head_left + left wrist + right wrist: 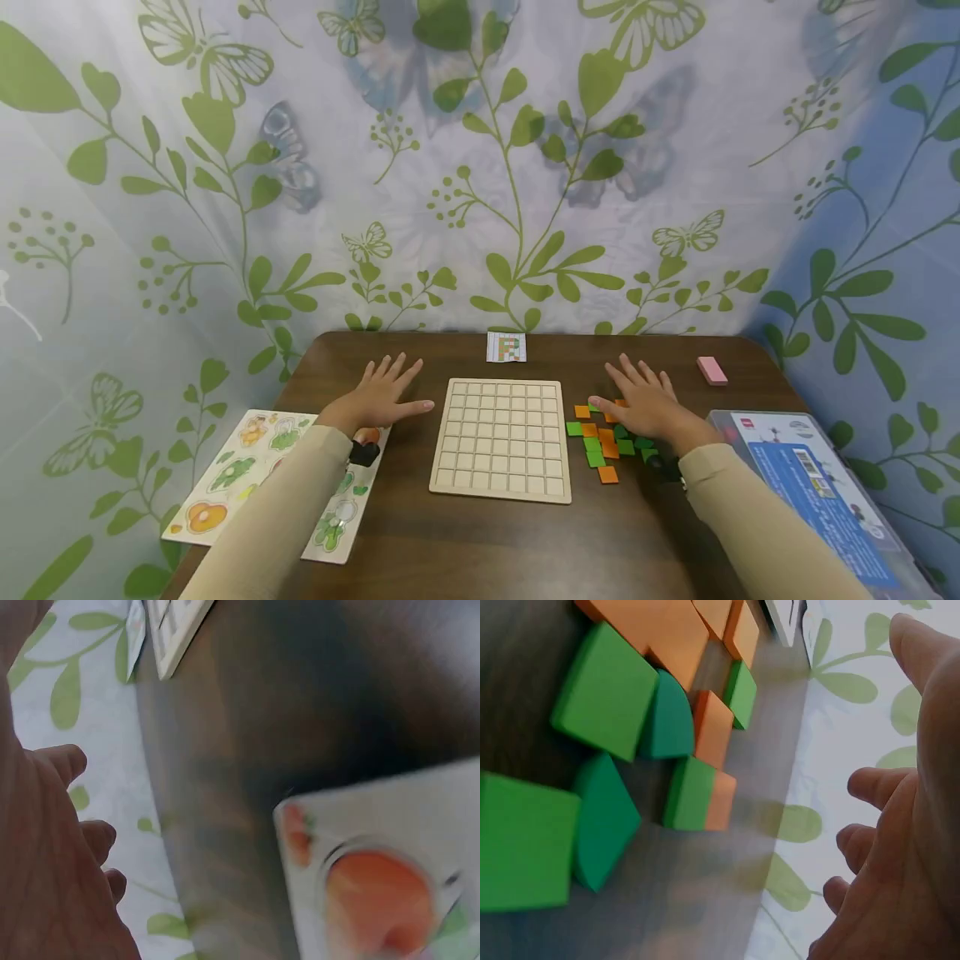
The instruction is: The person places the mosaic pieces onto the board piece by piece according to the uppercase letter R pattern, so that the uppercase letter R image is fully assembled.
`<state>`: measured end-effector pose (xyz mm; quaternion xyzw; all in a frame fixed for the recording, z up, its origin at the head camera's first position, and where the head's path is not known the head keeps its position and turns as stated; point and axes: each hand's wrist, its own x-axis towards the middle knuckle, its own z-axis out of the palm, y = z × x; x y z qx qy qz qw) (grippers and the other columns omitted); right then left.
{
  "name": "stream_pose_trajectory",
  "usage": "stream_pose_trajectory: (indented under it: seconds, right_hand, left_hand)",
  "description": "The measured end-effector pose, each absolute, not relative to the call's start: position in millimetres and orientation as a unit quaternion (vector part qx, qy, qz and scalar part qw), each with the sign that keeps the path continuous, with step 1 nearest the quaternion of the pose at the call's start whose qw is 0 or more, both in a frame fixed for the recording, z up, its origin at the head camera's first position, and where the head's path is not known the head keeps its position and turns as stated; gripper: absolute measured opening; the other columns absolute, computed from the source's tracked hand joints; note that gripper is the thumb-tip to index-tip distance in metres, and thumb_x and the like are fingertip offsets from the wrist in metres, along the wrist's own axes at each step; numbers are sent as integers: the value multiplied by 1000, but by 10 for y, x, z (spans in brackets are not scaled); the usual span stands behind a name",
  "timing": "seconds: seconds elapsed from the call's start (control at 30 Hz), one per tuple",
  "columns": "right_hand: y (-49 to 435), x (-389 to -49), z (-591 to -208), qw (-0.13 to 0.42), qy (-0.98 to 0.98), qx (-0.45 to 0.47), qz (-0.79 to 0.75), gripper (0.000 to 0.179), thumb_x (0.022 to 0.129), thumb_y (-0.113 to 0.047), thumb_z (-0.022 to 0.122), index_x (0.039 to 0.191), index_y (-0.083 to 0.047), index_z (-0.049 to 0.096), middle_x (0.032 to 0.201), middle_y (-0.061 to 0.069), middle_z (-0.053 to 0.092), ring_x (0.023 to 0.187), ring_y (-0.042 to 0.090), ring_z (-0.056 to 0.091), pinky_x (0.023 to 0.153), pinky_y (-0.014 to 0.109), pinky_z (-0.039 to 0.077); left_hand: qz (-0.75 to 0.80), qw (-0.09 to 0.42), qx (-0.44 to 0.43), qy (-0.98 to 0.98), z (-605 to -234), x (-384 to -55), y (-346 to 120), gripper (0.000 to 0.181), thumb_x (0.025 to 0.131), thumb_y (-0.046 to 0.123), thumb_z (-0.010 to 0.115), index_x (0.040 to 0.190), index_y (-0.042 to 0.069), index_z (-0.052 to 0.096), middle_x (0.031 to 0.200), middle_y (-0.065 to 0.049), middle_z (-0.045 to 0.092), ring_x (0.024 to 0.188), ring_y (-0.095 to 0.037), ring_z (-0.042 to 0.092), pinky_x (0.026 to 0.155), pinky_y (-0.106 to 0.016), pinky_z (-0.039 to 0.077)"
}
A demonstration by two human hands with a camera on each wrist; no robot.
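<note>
In the head view, my left hand (377, 398) is spread palm down over the back end of a puzzle board (225, 450) with vegetable pictures. My right hand (641, 402) spreads its fingers above a loose cluster of orange and green blocks (609, 443). Neither hand holds anything. Between them lies a pale wooden grid board (501, 440), its square cells bare. The right wrist view shows the blocks up close: bright green squares (604, 694), dark green curved pieces (667, 716) and orange ones (712, 727).
A small card (506, 347) with a coloured grid pattern lies at the table's back edge. Toward the back right is a pink block (712, 371). A clear plastic case (817, 492) with a blue printed sheet sits at the right edge. A leaf-patterned curtain (480, 167) hangs behind the table.
</note>
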<state>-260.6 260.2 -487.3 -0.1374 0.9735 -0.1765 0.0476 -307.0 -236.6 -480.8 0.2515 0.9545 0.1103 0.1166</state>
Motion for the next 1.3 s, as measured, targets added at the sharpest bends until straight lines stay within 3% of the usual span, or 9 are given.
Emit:
stream_pose_trajectory:
  seconds: [0.17,0.5,0.7,1.03,1.3]
  right_hand:
    - [2567,-2556,-4966,35,969,-142,-197,89,104,-60,55,162,3,34,167,35,16,148,63,13,113,80,1]
    - [2499,-2530,-5172,36,961,-149,-230,89,104,-62,54,162,2,35,167,33,17,148,63,14,112,82,0]
    - [2387,-2486,-5212,46,958,-152,-240,85,105,-59,55,163,0,35,167,32,18,148,62,15,112,81,2]
    - [2358,-2479,-5296,41,948,-174,-263,68,110,-40,57,162,0,37,167,30,23,148,60,18,113,81,2]
    - [2359,-2526,-5359,43,941,-190,-277,65,110,-33,59,162,0,38,166,29,28,149,58,19,113,80,3]
  left_hand:
    - [119,121,259,951,-4886,-2962,-2244,102,100,78,42,170,10,12,171,-28,1,155,-51,-3,121,-67,-5]
    - [142,84,254,953,-5023,-2718,-1906,108,97,80,46,170,8,10,172,-23,2,157,-45,0,124,-60,-2]
    - [195,77,252,945,-5155,-2463,-1651,115,94,80,50,168,1,13,172,-24,3,157,-46,1,124,-61,1]
    - [284,73,206,933,-5404,-2116,-1567,128,86,81,64,166,-5,11,172,-27,3,157,-44,0,125,-58,4]
    - [268,52,195,942,-5541,-2065,-1579,137,80,83,69,165,-8,12,171,-28,7,158,-42,4,126,-52,6]
